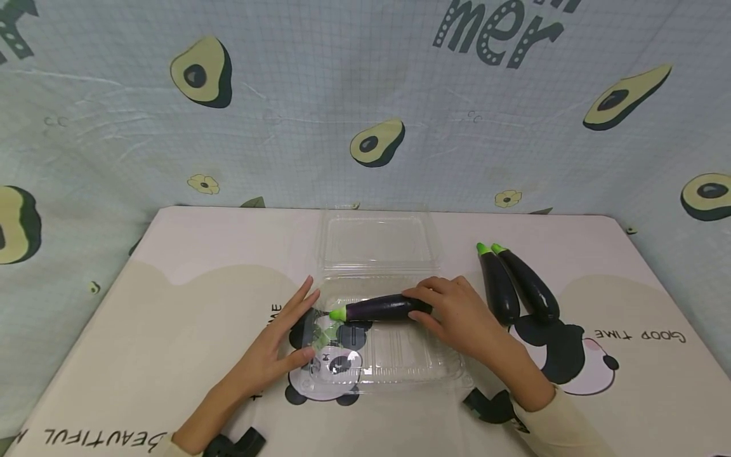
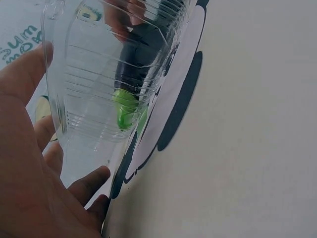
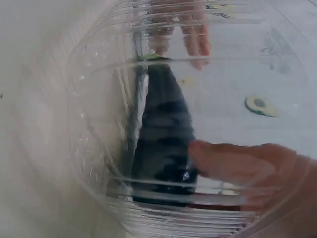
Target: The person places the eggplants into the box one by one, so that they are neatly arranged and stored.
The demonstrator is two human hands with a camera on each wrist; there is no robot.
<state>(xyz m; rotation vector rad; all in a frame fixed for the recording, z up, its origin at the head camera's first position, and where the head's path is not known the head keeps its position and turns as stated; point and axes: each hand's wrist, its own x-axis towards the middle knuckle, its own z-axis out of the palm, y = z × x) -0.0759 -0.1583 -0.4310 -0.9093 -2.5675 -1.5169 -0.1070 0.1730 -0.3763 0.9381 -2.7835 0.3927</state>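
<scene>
A clear plastic clamshell box (image 1: pixel 408 365) lies opened on the table, its lid (image 1: pixel 378 241) folded back on the far side. Inside its base, a dark eggplant (image 1: pixel 374 308) points its green stem end to the left. My right hand (image 1: pixel 459 314) holds the eggplant's thick end between thumb and fingers. Through the box wall, the right wrist view shows the eggplant (image 3: pixel 161 129) with the thumb (image 3: pixel 233 161) against its side. At the box's left edge my left hand (image 1: pixel 271 349) rests with spread fingers; the left wrist view shows fingertips at the rim (image 2: pixel 54 99).
Two more eggplants, one on the left (image 1: pixel 499 289) and one on the right (image 1: pixel 531 285), lie side by side to the right of the box. The table's cover (image 1: pixel 188 343) carries printed animals and lettering. Behind it hangs an avocado-patterned sheet (image 1: pixel 297 133).
</scene>
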